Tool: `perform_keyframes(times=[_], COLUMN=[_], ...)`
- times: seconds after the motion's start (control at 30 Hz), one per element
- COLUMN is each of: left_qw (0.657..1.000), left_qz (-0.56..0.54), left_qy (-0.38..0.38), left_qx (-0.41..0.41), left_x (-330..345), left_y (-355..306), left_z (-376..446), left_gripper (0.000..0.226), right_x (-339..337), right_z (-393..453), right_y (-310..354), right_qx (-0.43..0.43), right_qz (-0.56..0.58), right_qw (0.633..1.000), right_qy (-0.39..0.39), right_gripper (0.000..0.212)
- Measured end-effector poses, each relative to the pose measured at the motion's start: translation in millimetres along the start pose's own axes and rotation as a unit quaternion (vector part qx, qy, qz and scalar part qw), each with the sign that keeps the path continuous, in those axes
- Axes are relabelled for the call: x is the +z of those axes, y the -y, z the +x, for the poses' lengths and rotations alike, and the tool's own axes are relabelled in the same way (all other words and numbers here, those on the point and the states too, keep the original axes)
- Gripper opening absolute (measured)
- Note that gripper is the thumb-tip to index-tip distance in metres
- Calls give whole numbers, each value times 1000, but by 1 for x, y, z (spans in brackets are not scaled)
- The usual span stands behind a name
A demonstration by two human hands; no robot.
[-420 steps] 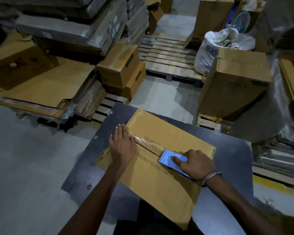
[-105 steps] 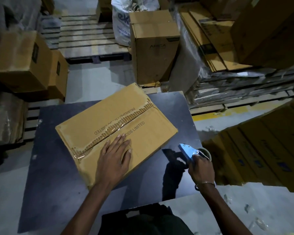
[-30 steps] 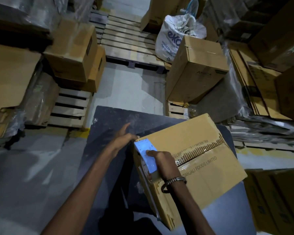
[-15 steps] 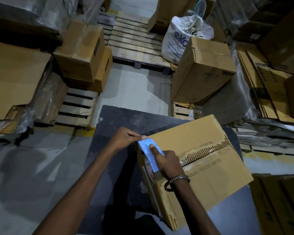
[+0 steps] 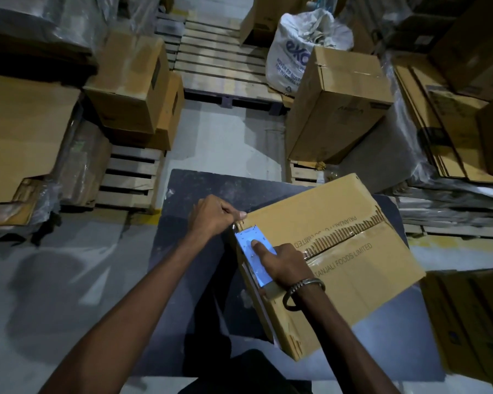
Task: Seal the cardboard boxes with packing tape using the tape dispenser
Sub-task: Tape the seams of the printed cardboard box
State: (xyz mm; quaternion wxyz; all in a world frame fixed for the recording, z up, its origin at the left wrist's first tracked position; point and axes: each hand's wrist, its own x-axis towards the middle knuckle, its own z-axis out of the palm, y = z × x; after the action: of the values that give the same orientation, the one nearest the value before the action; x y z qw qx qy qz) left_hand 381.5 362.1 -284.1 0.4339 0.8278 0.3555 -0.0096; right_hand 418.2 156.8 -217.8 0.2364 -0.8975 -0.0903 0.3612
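A flat brown cardboard box (image 5: 350, 268) lies on the dark table (image 5: 188, 189), its centre seam covered with tape. My right hand (image 5: 285, 265) grips the blue tape dispenser (image 5: 251, 248) on the box's left edge, index finger laid along its top. My left hand (image 5: 215, 217) has its fingers curled at the box's far left corner, pinching the tape end there just ahead of the dispenser. The tape roll is hidden under my right hand.
Stacked boxes (image 5: 134, 89) stand on a pallet to the left, a tall box (image 5: 339, 103) and a white sack (image 5: 296, 55) behind the table. Flattened cartons (image 5: 450, 129) lie at the right, more boxes (image 5: 473, 322) at the near right. Bare concrete floor lies to the left.
The box was turned and the dispenser brought onto its left edge. In the last second my left hand closed on the corner and the dispenser slid slightly toward it.
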Motion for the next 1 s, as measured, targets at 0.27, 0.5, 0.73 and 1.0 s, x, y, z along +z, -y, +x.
perform_keyframes(times=[0.27, 0.5, 0.73, 1.0], left_qw=[995, 990, 955, 954], left_qz=[35, 52, 218, 245], left_qy=[-93, -126, -155, -91], left_qx=[29, 33, 129, 147], left_x=[10, 18, 49, 83], left_y=[2, 5, -41, -54], left_z=[-14, -19, -36, -36], left_gripper=[33, 34, 23, 61], right_x=[-5, 2, -3, -9], right_z=[-36, -53, -52, -52], right_y=[-27, -58, -56, -62], right_qx=[36, 54, 58, 41], right_qz=[26, -11, 7, 25], right_qw=[999, 998, 998, 999], right_qy=[11, 13, 18, 18], right_gripper=[55, 59, 53, 59])
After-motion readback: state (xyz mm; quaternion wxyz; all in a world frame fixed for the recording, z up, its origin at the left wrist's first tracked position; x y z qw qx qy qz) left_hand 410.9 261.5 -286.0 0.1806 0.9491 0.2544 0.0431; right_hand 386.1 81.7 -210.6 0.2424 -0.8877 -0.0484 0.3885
